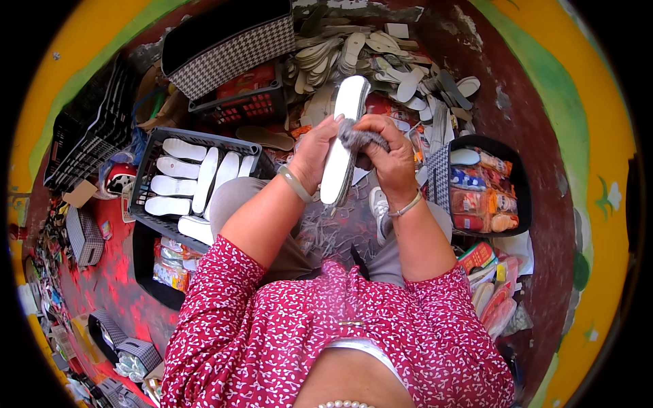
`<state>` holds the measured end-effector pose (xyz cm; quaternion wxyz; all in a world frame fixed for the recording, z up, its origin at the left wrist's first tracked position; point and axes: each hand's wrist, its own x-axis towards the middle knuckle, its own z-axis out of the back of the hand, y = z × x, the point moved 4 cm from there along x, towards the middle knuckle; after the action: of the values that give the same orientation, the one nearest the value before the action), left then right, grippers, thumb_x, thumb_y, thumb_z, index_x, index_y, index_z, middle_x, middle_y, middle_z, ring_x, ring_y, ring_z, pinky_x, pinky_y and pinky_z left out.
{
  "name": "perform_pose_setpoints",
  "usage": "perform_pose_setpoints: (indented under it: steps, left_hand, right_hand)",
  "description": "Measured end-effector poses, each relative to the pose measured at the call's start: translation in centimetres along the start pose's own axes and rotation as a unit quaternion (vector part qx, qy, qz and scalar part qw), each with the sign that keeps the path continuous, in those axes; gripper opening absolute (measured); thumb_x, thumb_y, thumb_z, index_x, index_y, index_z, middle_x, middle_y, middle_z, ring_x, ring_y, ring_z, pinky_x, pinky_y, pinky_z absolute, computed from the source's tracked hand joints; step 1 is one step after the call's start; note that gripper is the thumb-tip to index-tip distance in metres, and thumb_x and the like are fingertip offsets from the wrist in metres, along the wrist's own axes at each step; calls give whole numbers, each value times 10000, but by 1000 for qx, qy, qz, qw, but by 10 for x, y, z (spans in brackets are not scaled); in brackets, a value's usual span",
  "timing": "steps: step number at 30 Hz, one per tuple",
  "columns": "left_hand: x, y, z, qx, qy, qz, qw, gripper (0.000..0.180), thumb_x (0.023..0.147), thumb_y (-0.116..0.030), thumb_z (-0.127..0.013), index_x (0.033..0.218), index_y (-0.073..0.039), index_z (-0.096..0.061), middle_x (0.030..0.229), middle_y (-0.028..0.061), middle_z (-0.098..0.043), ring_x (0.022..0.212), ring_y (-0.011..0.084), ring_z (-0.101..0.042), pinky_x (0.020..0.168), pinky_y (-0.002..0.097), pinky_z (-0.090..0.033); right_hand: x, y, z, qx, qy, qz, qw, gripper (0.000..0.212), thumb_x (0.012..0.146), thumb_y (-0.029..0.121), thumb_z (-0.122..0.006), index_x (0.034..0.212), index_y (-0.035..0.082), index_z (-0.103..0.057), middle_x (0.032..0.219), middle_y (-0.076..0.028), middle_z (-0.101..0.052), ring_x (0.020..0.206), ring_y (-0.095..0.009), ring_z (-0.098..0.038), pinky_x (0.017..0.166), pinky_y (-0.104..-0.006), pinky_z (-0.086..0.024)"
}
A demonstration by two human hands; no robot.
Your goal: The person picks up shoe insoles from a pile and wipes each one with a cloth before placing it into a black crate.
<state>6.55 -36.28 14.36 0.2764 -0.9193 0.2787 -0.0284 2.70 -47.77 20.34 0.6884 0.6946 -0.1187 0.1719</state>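
My left hand is closed round a thin stack of insoles, holding it upright in front of me. The top insole is white, and grey edges show along the stack's right side. In my right hand is a bunched grey cloth, pinched and pressed against the middle of the stack. That cloth lies partly over the white face; its far end is hidden by my fingers. Left of my knee, a dark plastic crate holds several white insoles laid in rows.
A heap of loose insoles spreads along the far wall. At my right stands a houndstooth bin with packaged goods. A larger houndstooth box rests on a crate at far left. Grey scraps litter the floor between my legs.
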Motion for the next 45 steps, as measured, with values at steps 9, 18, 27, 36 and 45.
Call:
perform_pose_setpoints:
  steps: [9, 18, 27, 36, 45]
  left_hand:
    - [10, -9, 18, -31, -48, -5, 998, 251, 933, -246, -446, 1100, -68, -506, 836, 60, -579, 670, 159, -581, 610, 300, -510]
    - [-13, 23, -17, 96, 58, 124, 986, 384, 918, -212, -502, 1254, -38, -436, 936, 67, -619, 710, 100, -624, 592, 222, -529]
    - [-1, 0, 2, -9, -65, 10, 998, 239, 923, -242, -444, 1056, -48, -489, 817, 70, -576, 672, 172, -583, 623, 324, -511]
    - [14, -34, 61, -80, -114, -34, 990, 347, 963, -326, -357, 1036, -24, -511, 858, 126, -607, 740, 279, -588, 688, 420, -502]
    - [9, -25, 40, -67, -245, -69, 965, 369, 971, -255, -351, 1182, 32, -444, 1067, 159, -583, 938, 298, -586, 851, 443, -473]
  right_hand:
    - [-22, 44, -33, -219, 95, 205, 949, 300, 613, -79, -578, 871, 70, -612, 924, -89, -571, 857, -285, -522, 769, -349, -416]
    - [14, -1, 53, -239, -202, 99, 944, 272, 682, -102, -519, 897, 36, -613, 960, -94, -583, 934, -241, -560, 857, -304, -434]
    - [-5, 12, -6, -122, 43, 80, 988, 297, 648, -106, -503, 886, 31, -615, 953, -81, -575, 924, -225, -550, 863, -293, -417]
    - [-37, 20, -57, -240, 149, 225, 933, 287, 618, -85, -559, 860, 53, -631, 909, -80, -584, 867, -283, -536, 806, -349, -432]
    - [-8, 21, 7, -2, -67, 46, 997, 279, 761, -67, -512, 1014, 16, -596, 1134, -104, -556, 1057, -201, -526, 926, -300, -402]
